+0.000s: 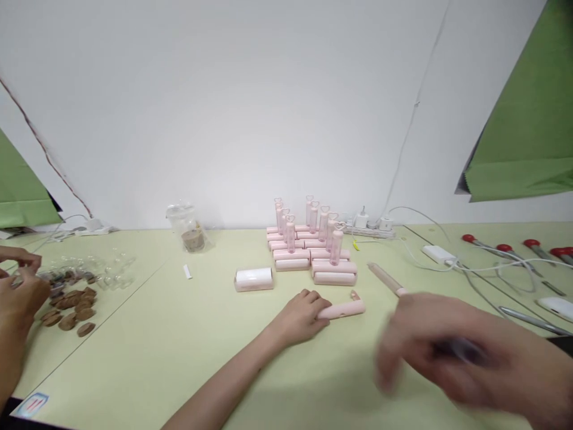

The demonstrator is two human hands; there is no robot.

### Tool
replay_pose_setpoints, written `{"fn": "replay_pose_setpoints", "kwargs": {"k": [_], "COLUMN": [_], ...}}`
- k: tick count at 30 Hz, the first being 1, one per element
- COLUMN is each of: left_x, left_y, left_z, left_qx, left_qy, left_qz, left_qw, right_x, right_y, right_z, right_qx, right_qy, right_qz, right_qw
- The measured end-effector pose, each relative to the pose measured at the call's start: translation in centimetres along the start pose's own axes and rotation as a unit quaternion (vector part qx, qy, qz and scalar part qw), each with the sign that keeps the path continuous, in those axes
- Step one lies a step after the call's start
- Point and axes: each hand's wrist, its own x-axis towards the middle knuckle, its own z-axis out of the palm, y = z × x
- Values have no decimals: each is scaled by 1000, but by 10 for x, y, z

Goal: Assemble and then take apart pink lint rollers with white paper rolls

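Observation:
My left hand (302, 318) rests on the table, its fingers closed on one end of a pale pink lint roller part (344, 310), which has a small hooked piece at its far end. My right hand (447, 352) is smeared by motion above the table at the right. Its fingers look curled around a dark, shiny object (468, 349) too blurred to name. Just beyond that hand lies a slim translucent tube with a pink end (387, 279). A white roll in clear wrap (253, 279) lies beyond my left hand.
Several pink lint rollers (335, 273) with upright translucent handles stand grouped by the wall. A clear bag (185, 227) and a white strip (187, 272) lie left. Another person's hands (20, 286) work near brown pieces (74, 307). Cables, a white adapter (437, 254) and red-ended tools (505, 248) lie right.

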Motion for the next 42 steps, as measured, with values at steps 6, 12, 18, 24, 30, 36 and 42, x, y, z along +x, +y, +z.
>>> {"fn": "replay_pose_setpoints", "kwargs": {"k": [6, 12, 18, 24, 30, 36, 42], "left_x": [-29, -42, -39, -42, -42, -49, -63], "left_y": [-15, -5, 1, 8, -5, -80, -117], "left_z": [-37, -43, -32, -21, -21, -37, -43], "left_qx": [21, -306, -617, -419, -83, 226, 186], "left_qy": [78, 135, 38, 92, 122, 215, 178], "left_qz": [20, -144, -180, -179, -93, -234, -262], "left_qw": [997, 931, 766, 885, 985, 921, 930], "right_x": [28, 18, 13, 16, 11, -6, -19], "right_y": [57, 78, 80, 85, 95, 133, 164], "right_z": [24, 67, 76, 72, 30, -19, -15], "right_qx": [-99, -9, 86, 109, 44, -312, -342], "right_qy": [-47, 25, 78, 69, 202, 222, 127], "right_qz": [118, 189, 215, 233, 262, 440, 541], "right_qw": [987, 982, 970, 964, 943, 812, 758]}}
